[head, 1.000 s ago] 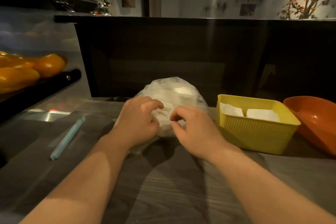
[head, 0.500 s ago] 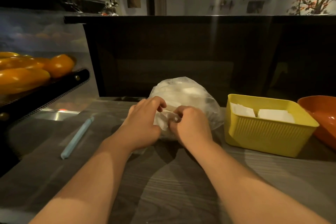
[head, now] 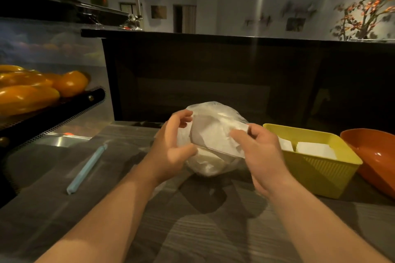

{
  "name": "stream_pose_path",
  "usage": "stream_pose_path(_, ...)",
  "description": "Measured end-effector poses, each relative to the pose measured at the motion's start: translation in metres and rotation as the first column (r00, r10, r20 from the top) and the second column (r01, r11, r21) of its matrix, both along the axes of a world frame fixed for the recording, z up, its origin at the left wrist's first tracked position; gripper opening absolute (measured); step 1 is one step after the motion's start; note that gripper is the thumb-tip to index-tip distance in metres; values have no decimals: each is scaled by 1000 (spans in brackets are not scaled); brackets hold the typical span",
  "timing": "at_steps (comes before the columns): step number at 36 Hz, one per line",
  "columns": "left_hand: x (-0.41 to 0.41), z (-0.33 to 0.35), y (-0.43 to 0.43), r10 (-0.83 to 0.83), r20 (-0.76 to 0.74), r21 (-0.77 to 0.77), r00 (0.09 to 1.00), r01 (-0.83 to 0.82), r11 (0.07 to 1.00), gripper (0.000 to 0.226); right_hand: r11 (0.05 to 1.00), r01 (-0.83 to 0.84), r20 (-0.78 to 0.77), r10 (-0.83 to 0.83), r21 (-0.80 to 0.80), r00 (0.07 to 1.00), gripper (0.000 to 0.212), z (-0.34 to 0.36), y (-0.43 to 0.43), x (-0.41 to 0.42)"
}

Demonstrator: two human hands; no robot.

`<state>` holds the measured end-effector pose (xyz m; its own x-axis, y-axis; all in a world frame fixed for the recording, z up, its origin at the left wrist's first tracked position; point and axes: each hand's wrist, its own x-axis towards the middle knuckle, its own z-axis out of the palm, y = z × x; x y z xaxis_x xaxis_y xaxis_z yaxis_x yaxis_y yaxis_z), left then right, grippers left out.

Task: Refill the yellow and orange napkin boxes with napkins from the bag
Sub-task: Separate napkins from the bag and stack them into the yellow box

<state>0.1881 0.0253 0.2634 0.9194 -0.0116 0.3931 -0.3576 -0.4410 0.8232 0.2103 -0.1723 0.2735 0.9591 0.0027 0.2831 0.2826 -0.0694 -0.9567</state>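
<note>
Opening step: bag [head: 213, 132] mouth pinched by left hand [head: 173, 145] and right hand [head: 259, 151]. Needed next: napkins [head: 209, 164] into yellow box [head: 320, 173], right.

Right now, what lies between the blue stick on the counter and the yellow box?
In the head view, the clear bag of napkins, held by the left hand and the right hand.

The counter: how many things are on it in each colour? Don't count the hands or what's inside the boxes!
White: 1, the bag of napkins
Yellow: 1, the yellow box
Orange: 1, the orange box
Blue: 1, the blue stick
Total: 4
</note>
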Motion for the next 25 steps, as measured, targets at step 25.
stream_pose_path(25,-3,-23,-52,-420,-145,-161,896,397,904,87,936,-47,447,210,-349,870,14,-19,-103,-48)
